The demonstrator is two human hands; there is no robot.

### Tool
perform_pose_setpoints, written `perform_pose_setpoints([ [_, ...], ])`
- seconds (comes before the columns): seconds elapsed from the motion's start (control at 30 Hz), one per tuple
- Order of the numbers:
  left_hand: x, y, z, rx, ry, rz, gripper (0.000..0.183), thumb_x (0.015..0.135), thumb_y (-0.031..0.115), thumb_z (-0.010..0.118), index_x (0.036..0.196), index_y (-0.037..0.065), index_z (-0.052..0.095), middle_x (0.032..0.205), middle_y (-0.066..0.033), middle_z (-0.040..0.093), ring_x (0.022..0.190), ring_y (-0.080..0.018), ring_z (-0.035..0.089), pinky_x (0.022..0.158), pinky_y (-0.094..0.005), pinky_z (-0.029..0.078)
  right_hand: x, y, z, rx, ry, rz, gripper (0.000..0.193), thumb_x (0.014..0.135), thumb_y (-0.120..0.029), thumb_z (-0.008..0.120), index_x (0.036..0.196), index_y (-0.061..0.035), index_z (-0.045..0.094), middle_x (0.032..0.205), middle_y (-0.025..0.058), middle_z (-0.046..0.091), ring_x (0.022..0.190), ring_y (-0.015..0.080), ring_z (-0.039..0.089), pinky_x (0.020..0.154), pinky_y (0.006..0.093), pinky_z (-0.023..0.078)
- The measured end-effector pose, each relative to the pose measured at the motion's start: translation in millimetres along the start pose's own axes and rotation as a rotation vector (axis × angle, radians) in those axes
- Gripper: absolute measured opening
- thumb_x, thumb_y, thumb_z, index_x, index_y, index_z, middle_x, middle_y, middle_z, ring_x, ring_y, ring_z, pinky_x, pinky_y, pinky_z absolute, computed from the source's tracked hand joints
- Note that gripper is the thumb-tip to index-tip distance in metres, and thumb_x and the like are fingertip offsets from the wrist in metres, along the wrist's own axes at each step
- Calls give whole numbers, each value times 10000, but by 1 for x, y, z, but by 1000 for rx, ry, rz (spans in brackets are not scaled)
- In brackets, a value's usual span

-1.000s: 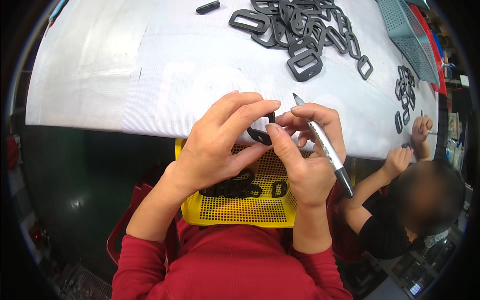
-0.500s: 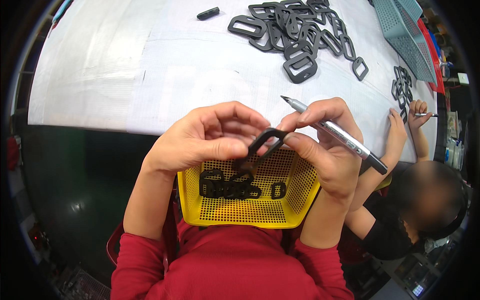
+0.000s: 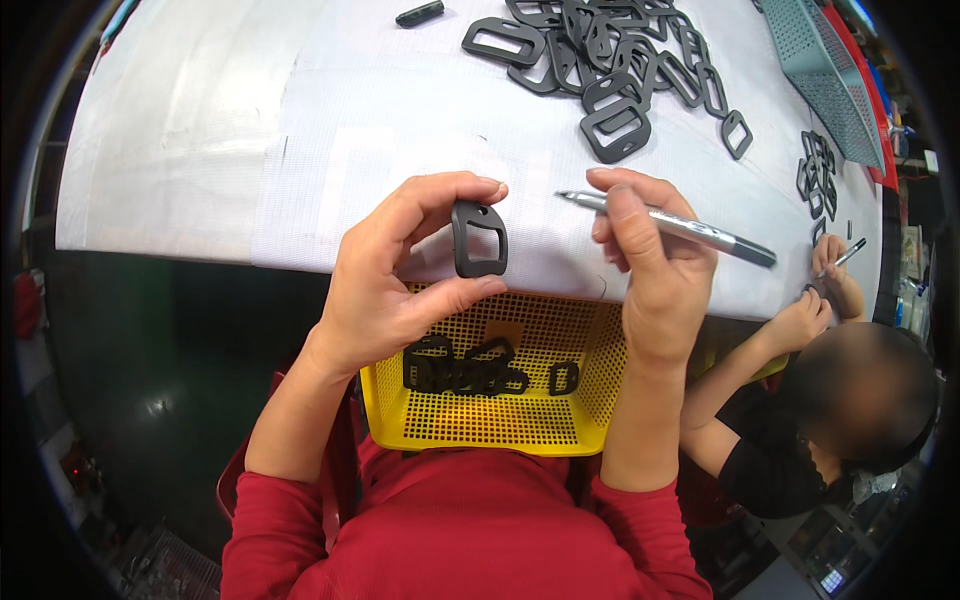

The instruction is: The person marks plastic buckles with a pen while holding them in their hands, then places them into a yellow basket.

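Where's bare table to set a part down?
Bare: the table left of the small black cylinder, and between that cylinder and the left hand. Crowded: the frame pile right of the cylinder, and the smaller cluster near the co-worker's hands.

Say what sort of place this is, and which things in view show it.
Probably a small workshop for repetitive hand work: a heap of similar black frames lies on a long table, a yellow basket holds more black pieces, and a co-worker at the same table holds a pen-like tool.

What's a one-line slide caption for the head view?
Left hand holds a black frame and right hand an uncapped marker, near a yellow basket holding similar dark frames.
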State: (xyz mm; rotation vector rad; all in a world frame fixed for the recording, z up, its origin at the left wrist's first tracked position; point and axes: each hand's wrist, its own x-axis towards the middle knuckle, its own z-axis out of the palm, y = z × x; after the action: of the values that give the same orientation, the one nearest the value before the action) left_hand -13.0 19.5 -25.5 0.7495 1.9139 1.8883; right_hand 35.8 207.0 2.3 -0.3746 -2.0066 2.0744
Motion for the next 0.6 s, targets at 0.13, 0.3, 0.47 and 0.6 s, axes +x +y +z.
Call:
perform_pose_setpoints([
  [0.13, -8, -7, 1, 148, 15, 3, 589, 673, -94, 673, 1202, -17, 425, 1176, -140, 509, 1115, -214, 499, 912, -307, 449, -8, 13, 16, 65, 105, 99, 130, 810, -100, 644, 756, -36, 544, 602, -23, 543, 513, 9, 458, 470, 146, 339],
  [0.3, -5, -12, 9, 224, 168, 48, 550, 616, 23, 758, 1122, 36, 542, 1073, -83, 585, 927, -171, 589, 792, -266, 488, -12, 27, 29, -118, 179, -126, 201, 789, -75, 657, 688, -49, 486, 554, -42, 491, 491, -8, 397, 431, 162, 300],
  [0.47, -4, -13, 9, 221, 186, 30, 551, 610, 37, 763, 1117, 32, 547, 1072, -87, 595, 922, -179, 594, 774, -270, 494, -9, 33, 36, -144, 202, -157, 214, 784, -61, 651, 668, -47, 472, 534, -43, 467, 473, -3, 383, 413, 176, 294],
  [0.6, -3, -14, 9, 235, 193, 60, 552, 604, 47, 765, 1112, 32, 551, 1063, -89, 599, 908, -187, 601, 774, -278, 494, -7, 37, 37, -214, 208, -197, 227, 777, -52, 650, 654, -47, 460, 526, -35, 460, 463, 3, 378, 405, 184, 295],
])
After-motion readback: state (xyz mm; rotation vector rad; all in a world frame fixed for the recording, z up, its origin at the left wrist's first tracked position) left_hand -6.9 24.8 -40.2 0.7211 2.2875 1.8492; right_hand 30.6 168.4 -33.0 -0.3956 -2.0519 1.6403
